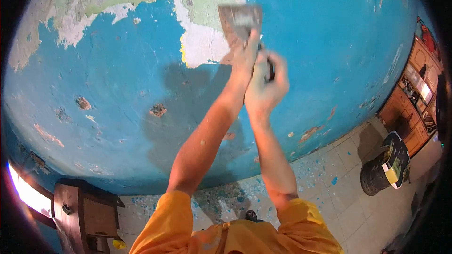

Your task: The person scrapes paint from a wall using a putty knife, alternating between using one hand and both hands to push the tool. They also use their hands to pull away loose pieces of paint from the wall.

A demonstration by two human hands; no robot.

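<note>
A wide-bladed paint scraper (pixel 239 15) lies with its metal blade against the wall, at the edge of the peeled patch. My right hand (pixel 266 84) is closed around its dark handle, part of which shows between the thumb and fingers. My left hand (pixel 244 59) also grips the scraper, its fingers reaching up to the base of the blade. The hands are pressed together and slightly blurred. Blue paint (pixel 310 42) covers much of the wall; pale green and whitish layers (pixel 202 42) show where it is gone.
Paint flakes lie over the tiled floor (pixel 325 193) below the wall. A black bucket (pixel 374 176) stands at the right, near a wooden cabinet (pixel 405 108). At the lower left is a piece of wooden furniture (pixel 96 216). Small holes (pixel 158 109) pit the wall.
</note>
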